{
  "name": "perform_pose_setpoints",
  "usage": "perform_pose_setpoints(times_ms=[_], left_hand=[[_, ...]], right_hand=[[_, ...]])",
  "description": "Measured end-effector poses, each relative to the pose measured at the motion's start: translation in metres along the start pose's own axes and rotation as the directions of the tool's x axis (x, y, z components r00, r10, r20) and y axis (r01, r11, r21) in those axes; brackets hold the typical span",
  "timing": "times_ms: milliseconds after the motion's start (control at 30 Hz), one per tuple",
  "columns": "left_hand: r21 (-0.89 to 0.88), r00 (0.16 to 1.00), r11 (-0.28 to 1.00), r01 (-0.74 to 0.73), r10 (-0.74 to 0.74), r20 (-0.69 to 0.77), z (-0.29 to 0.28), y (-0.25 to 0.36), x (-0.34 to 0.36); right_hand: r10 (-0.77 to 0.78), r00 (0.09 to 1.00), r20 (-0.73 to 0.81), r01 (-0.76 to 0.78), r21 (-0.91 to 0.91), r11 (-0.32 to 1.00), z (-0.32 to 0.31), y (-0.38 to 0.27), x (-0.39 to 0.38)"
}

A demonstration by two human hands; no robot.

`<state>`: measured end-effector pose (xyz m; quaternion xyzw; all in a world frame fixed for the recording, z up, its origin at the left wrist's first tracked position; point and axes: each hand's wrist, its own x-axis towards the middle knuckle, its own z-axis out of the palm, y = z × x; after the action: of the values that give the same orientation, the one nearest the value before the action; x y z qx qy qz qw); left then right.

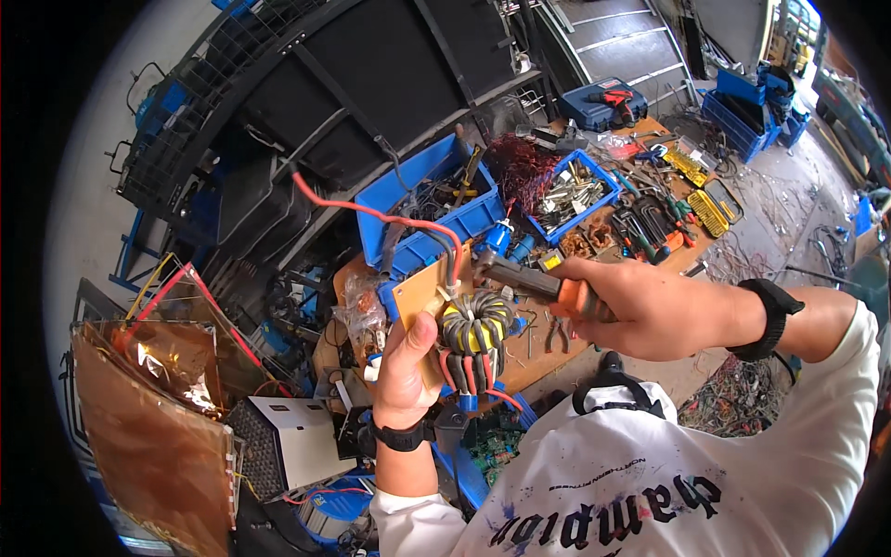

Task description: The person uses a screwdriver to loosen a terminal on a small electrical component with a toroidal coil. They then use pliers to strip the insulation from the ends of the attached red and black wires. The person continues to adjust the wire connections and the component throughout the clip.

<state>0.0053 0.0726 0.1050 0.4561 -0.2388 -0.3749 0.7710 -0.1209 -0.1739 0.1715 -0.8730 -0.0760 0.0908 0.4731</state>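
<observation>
My left hand (404, 362) grips a tan board (418, 299), thumb on its face. A toroidal coil (476, 325) wound with thick black wire over a yellow core is mounted on this board. Below it sits a second winding of red and black wire (464, 371). A thick red cable (371, 213) rises from the board and bends off to the upper left. My right hand (640, 302) is closed around the orange handle of a hammer (524, 277). Its dark metal end is close to the board's upper right edge, and I cannot tell whether they touch.
Beyond my hands, a wooden workbench (548, 367) holds a blue bin (432, 190), a blue tray (608, 190) of metal parts, pliers, hex keys and a yellow bit case (715, 209). A copper-coloured sheet panel (153, 436) stands at left. Scrap wire (742, 395) covers floor at right.
</observation>
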Motion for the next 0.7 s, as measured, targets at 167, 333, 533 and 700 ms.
perform_pose_setpoints(times_ms=[167, 333, 533, 700], left_hand=[[-0.088, 0.995, 0.991, 0.101, -0.099, 0.025, -0.004, 0.003, 0.001], [-0.061, 0.999, 0.997, 0.038, -0.036, 0.035, 0.01, 0.003, 0.008], [-0.135, 0.995, 0.987, 0.082, -0.073, 0.068, -0.002, -0.001, 0.006], [-0.122, 0.998, 0.99, 0.066, -0.066, 0.003, 0.001, -0.002, 0.005]], right_hand=[[0.052, 0.997, 0.065, -0.064, 0.195, 0.979, -0.002, -0.003, -0.004], [0.235, 0.966, 0.112, -0.26, 0.382, 0.887, -0.007, -0.007, -0.004], [0.267, 0.963, 0.025, -0.237, 0.547, 0.803, -0.002, 0.003, -0.003], [0.308, 0.944, -0.118, -0.243, 0.386, 0.89, 0.009, 0.036, 0.0]])
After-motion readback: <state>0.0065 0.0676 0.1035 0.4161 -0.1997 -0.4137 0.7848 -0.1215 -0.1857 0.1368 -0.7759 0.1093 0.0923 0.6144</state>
